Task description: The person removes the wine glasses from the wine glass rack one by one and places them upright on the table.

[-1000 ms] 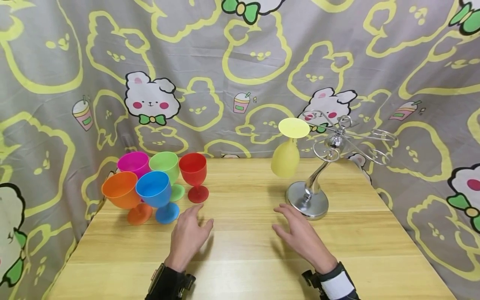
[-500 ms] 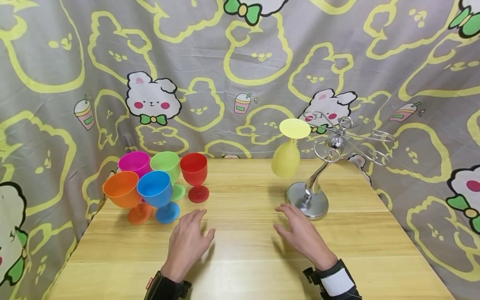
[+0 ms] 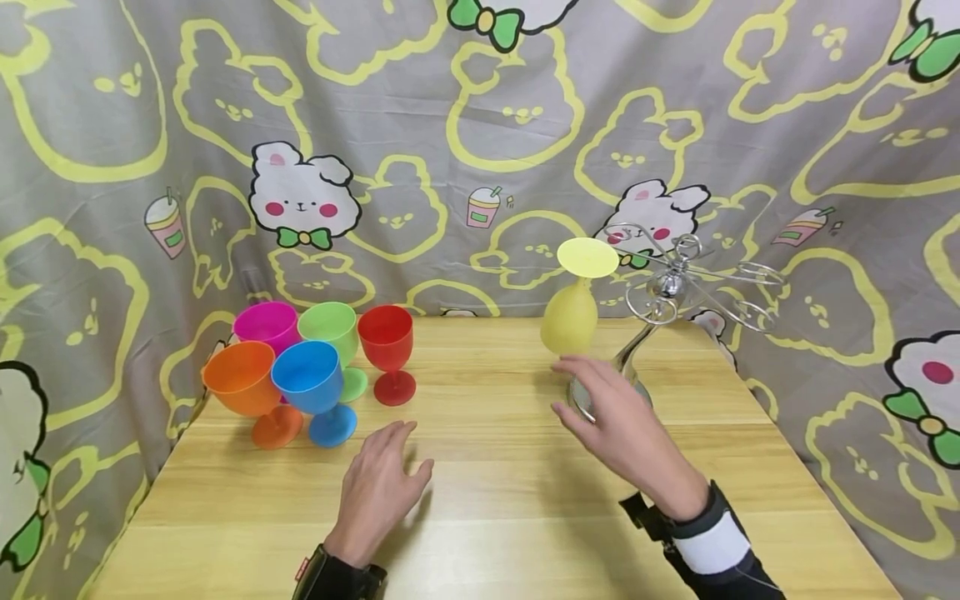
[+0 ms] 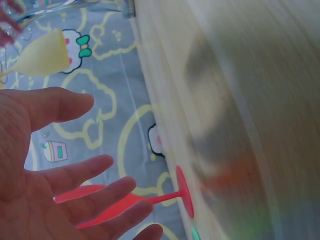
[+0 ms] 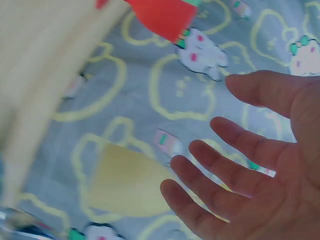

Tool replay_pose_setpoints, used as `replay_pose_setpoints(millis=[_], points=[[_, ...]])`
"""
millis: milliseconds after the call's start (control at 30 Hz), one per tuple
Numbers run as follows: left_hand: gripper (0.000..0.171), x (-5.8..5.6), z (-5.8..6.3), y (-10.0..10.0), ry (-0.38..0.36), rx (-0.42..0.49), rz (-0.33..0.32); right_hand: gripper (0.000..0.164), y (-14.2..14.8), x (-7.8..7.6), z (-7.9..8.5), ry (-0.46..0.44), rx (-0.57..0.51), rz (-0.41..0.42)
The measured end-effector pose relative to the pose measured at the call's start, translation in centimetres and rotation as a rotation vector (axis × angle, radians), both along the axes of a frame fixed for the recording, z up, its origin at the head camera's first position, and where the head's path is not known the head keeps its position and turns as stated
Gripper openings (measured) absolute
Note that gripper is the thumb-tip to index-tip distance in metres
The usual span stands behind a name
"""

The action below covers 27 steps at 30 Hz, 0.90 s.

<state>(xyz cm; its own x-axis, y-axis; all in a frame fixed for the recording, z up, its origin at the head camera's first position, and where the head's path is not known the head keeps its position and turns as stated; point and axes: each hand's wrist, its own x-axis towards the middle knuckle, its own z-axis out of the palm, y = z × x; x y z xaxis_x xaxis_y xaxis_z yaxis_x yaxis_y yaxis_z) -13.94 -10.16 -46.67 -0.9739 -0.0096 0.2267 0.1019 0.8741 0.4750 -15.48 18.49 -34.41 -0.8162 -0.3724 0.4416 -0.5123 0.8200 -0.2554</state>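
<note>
An upside-down yellow goblet hangs by its foot from a ring of the chrome stemware rack. My right hand is raised just below and to the right of the goblet's bowl, fingers extended and holding nothing. It covers part of the rack's round base. In the right wrist view the same goblet shows beyond the fingertips. Over the table, my left hand is spread and holds nothing. It is nearest the upright blue goblet and red goblet.
Orange, green and magenta goblets stand upright, grouped with the blue one at the left of the wooden table. The rack's other wire rings reach out to the right. A patterned curtain encloses the back and sides.
My right hand has risen and moved forward, toward the hanging yellow goblet and in front of the rack's base. The left hand has pulled back slightly, then stayed about still.
</note>
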Motion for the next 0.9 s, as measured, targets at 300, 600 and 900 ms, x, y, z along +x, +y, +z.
replay_pose_setpoints(millis=[300, 600, 900], points=[[0.059, 0.0, 0.5, 0.6, -0.008, 0.035, 0.001, 0.037, -1.3, -2.5, 5.3, 0.298, -0.107, -0.003], [0.058, 0.0, 0.4, 0.7, 0.0, 0.051, -0.006, 0.045, -1.3, -5.8, 7.0, 0.407, -0.059, -0.178], [0.058, 0.0, 0.4, 0.9, -0.004, 0.071, -0.016, 0.041, -1.5, -7.6, 8.1, 0.324, 0.098, -0.257]])
